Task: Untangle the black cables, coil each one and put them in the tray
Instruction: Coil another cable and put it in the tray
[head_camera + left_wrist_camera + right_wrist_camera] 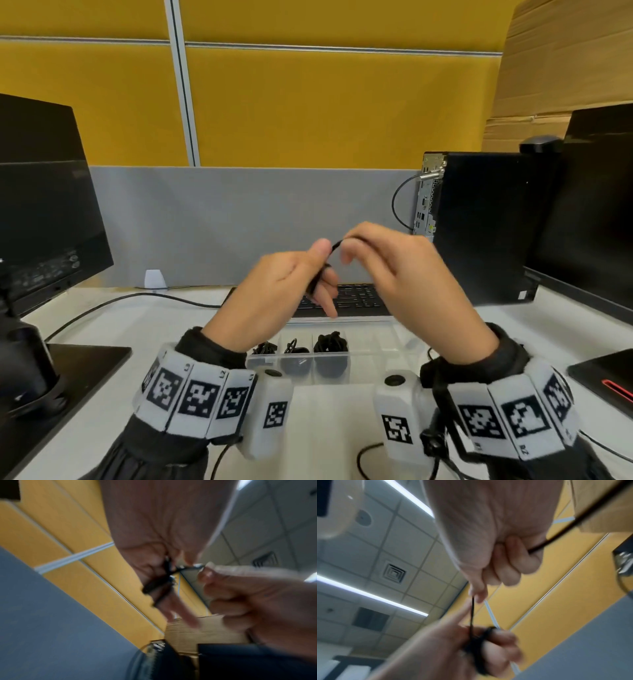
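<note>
Both hands are raised above the clear compartment tray [380, 359]. My left hand [320, 274] has a black cable [335, 245] wound in loops round its fingers; the blurred left wrist view shows the coil [155, 584]. My right hand [351, 245] pinches the cable's free strand between thumb and forefinger, just right of the left thumb. In the right wrist view the strand [472, 612] runs taut down to the coil [477, 642]. Three tray compartments hold coiled black cables [330, 342].
A black keyboard [356, 298] lies behind the tray. A monitor [44, 205] stands at the left with its base in front. A PC tower [479, 226] and a second monitor [603, 205] stand at the right. A thin cable [137, 298] crosses the white desk.
</note>
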The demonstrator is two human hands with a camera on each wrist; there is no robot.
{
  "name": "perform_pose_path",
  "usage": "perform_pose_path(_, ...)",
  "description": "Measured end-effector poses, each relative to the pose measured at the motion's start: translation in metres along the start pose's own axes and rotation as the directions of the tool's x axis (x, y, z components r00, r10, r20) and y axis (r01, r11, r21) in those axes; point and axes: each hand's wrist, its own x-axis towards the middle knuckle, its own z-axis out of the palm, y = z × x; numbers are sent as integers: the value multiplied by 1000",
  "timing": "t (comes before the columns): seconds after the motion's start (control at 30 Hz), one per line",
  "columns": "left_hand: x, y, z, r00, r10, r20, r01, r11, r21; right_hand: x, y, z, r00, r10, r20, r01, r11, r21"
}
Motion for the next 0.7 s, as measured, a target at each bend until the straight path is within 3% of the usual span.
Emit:
perform_pose_path(0.07,-3,11,0,988,25,154,7,980,-200,1,14,3,986,27,-162,-31,999,-22)
perform_pose_path(0.1,-5,17,-1,980,66,186,-8,955,-298,1,19,6,989,68,-135,-74,996,-43)
perform_pose_path(0.17,-6,21,0,974,147,173,-39,859,-510,-1,27,15,984,146,102,-140,988,-62)
perform_pose_path(0.23,-4,25,2,990,140,25,-84,714,-695,-2,20,25,934,126,335,-143,989,26)
perform_pose_path(0.3,1,20,1,975,78,-210,-214,608,-764,-4,8,35,865,39,500,-113,986,119)
perform_pose_path(0.33,3,15,-2,949,65,-307,-274,651,-708,-5,2,39,819,2,574,-102,985,142)
perform_pose_path(0.37,6,9,-6,922,86,-379,-306,762,-571,-6,-2,40,774,-28,633,-88,984,152)
perform_pose_path(0.43,7,-6,-14,892,197,-407,-260,960,-107,-7,-5,36,750,-72,657,-56,984,172)
perform_pose_path(0.5,4,-11,-18,945,200,-260,-138,961,238,-4,-4,27,826,-66,561,-42,983,178)
perform_pose_path(0.53,3,-12,-19,975,151,-161,-95,945,313,-2,1,24,877,-47,478,-44,983,177)
perform_pose_path(0.63,-2,-6,-19,991,-45,124,-4,932,363,0,14,20,959,-17,285,-23,990,139)
perform_pose_path(0.7,-3,-6,-20,974,-113,197,33,928,372,-1,23,23,974,-10,226,-4,998,62)
